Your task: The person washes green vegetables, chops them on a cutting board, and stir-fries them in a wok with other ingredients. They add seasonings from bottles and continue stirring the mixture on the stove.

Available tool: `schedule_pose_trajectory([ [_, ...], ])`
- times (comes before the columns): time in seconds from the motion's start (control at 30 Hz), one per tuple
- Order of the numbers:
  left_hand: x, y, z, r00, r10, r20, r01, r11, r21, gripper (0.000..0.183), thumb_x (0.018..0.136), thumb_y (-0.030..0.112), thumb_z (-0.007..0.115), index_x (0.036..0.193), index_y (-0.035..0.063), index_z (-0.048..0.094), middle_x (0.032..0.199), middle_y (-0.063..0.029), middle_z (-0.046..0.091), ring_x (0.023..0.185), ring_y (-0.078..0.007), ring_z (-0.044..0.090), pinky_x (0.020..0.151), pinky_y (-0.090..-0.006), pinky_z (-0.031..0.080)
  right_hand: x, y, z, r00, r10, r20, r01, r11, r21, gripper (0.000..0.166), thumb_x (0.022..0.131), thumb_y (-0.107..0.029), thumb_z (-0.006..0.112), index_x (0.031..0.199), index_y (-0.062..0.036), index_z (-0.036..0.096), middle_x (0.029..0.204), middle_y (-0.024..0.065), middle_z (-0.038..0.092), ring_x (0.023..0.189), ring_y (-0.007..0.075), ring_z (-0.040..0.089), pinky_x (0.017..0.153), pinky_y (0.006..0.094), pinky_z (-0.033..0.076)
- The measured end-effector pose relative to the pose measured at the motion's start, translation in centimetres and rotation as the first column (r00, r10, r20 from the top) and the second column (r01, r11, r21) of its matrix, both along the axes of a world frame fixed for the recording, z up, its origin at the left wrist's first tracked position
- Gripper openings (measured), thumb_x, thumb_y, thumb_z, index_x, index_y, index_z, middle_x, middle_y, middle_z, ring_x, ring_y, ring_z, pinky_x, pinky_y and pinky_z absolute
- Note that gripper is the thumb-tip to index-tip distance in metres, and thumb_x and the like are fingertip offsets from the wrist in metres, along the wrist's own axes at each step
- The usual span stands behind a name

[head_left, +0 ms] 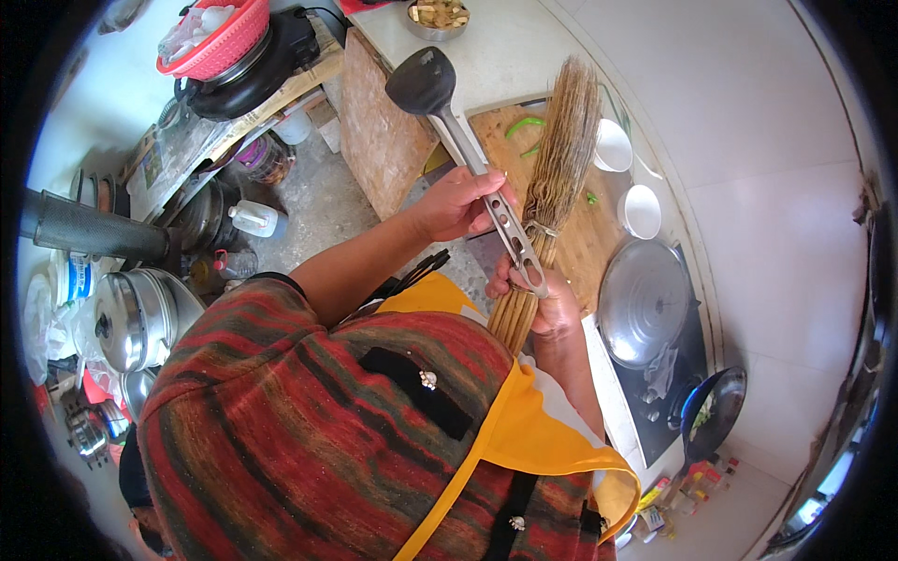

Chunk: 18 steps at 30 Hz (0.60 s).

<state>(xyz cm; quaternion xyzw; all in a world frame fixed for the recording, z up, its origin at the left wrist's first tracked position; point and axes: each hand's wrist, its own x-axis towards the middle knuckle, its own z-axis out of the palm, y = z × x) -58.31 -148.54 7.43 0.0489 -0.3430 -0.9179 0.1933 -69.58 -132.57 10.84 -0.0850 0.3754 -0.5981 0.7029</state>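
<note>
My left hand [459, 203] grips the metal handle of a spatula with a black head [423, 80]. The head points up and away from me, and round holes run along the handle. In my right hand [551, 298] is a bound straw whisk broom [565, 140], held around its stalks with the bristles pointing away. The spatula's handle end crosses over the stalks at my right hand; whether those fingers also grip it, I cannot tell. Beneath the broom lies a wooden cutting board [596, 238] with green peppers [525, 125] near its far edge.
Two white bowls [640, 212] and a metal lid [644, 305] sit right of the board. A dark wok [715, 414] holds some food beyond the black cooktop [666, 414]. Far off is a metal bowl of cut pieces [437, 15]. Left stand a pink basket [217, 45] and steel pots [130, 322].
</note>
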Motion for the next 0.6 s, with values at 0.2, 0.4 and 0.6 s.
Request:
schedule_pose_trajectory([
  [0.2,1.0,-0.8,1.0,0.998,-0.050,-0.032,0.043,0.979,-0.201,0.032,0.092,0.027,0.048,0.086,-0.0008,0.060,0.070,-0.0091,0.060,0.044,-0.0107,0.047,0.042,-0.0232,0.037,0.4,0.1,0.3,1.000,-0.021,0.001,0.021,0.989,0.148,0.021,0.069,-0.012,0.062,0.085,0.0023,0.058,0.072,0.0101,0.058,0.063,0.0211,0.055,0.060,0.0332,0.046],
  [0.4,1.5,0.4,1.9,0.931,-0.356,-0.082,0.314,0.895,-0.317,0.026,0.090,0.019,0.051,0.084,-0.0043,0.061,0.071,-0.0113,0.060,0.046,-0.0152,0.052,0.043,-0.0241,0.042,0.5,0.0,0.4,0.999,-0.044,0.006,0.043,0.987,0.155,0.026,0.069,-0.011,0.061,0.091,0.0023,0.057,0.076,0.0095,0.061,0.064,0.0195,0.058,0.061,0.0329,0.048],
  [0.6,2.5,-0.2,1.5,0.995,-0.087,0.051,0.097,0.963,-0.252,0.030,0.085,0.028,0.054,0.076,-0.0004,0.059,0.058,-0.0076,0.054,0.035,-0.0129,0.045,0.032,-0.0244,0.035,-2.8,-0.7,-2.6,0.991,-0.087,-0.105,0.115,0.950,0.289,0.018,0.071,-0.012,0.065,0.081,-0.0001,0.057,0.073,0.0081,0.058,0.064,0.0198,0.057,0.055,0.0323,0.047],
])
